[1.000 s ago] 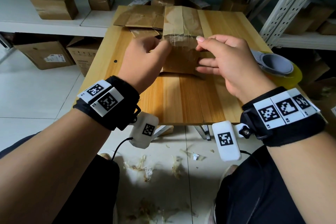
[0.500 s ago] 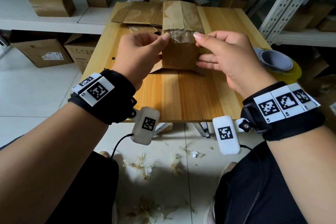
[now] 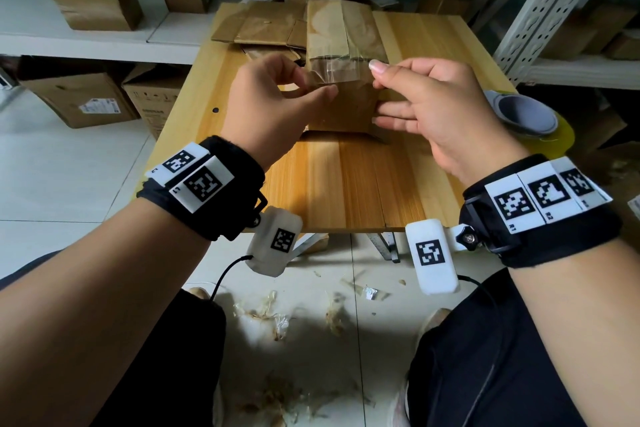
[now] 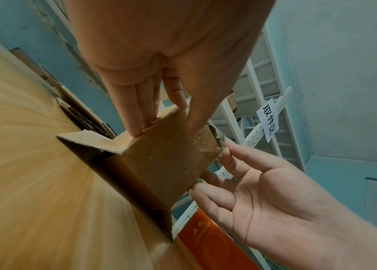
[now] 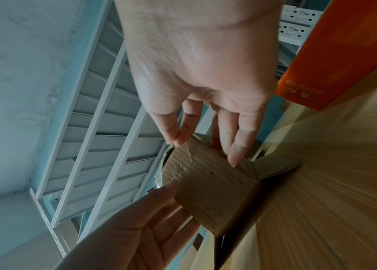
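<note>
A small brown cardboard box [image 3: 341, 107] stands on the wooden table [image 3: 346, 184], flaps spread at its base. A strip of clear tape [image 3: 341, 69] runs across its top edge. My left hand [image 3: 311, 87] grips the box's upper left corner, fingers [image 4: 136, 126] along the side and thumb on the front face [image 4: 168, 155]. My right hand [image 3: 375, 74] pinches the tape end at the upper right corner between thumb and forefinger [image 5: 175, 140]. Its other fingers lie straight against the box's right side [image 5: 215, 191].
Flattened cardboard [image 3: 263, 24] lies at the table's far end behind the box. A grey and yellow tape roll [image 3: 526, 114] sits at the right edge, by an orange box [image 4: 217, 243]. A white metal rack [image 3: 540, 10] stands right; boxes [image 3: 97, 3] fill the left shelf. Tape scraps [image 3: 270, 315] litter the floor.
Both hands have stayed at the box's top corners and drawn slightly apart. More of the clear tape strip now shows stretched between them.
</note>
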A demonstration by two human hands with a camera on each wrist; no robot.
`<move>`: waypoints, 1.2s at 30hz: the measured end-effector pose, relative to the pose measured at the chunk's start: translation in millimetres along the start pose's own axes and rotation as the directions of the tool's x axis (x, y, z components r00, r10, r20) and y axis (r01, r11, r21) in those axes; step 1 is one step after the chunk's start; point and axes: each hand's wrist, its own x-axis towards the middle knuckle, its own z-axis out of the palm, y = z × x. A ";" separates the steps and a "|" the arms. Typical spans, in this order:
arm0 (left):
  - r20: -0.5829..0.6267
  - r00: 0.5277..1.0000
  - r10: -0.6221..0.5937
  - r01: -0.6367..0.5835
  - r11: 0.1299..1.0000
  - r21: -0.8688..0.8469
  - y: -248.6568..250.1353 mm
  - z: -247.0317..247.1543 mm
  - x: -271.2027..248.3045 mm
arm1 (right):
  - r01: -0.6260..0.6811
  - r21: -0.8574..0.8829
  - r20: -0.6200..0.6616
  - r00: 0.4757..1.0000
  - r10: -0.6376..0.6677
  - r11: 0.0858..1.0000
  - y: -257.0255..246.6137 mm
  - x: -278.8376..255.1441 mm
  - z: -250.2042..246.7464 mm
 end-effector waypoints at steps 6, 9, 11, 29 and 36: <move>-0.031 0.999 0.032 -0.031 0.999 0.042 -0.1 0.7 1.5 | -0.006 0.017 -0.011 1.000 0.006 1.000 0.2 1.2 -0.1; -0.006 1.000 0.029 -0.029 0.999 0.044 -1.2 -0.8 2.8 | -0.013 0.025 -0.018 1.000 0.014 1.000 0.3 1.9 0.0; 0.020 0.999 0.029 -0.029 0.999 0.034 -2.7 -3.1 5.3 | -0.017 0.029 -0.023 1.000 0.018 0.999 0.3 2.4 -0.4; 0.164 0.978 -0.127 0.155 0.973 -0.172 -0.6 -7.8 11.6 | -0.121 0.106 0.005 0.993 0.121 0.987 6.5 8.5 -3.1; 0.157 0.975 -0.160 0.186 0.969 -0.165 -3.4 -5.2 13.1 | -0.128 0.094 0.021 0.992 0.127 0.987 9.0 10.2 -3.7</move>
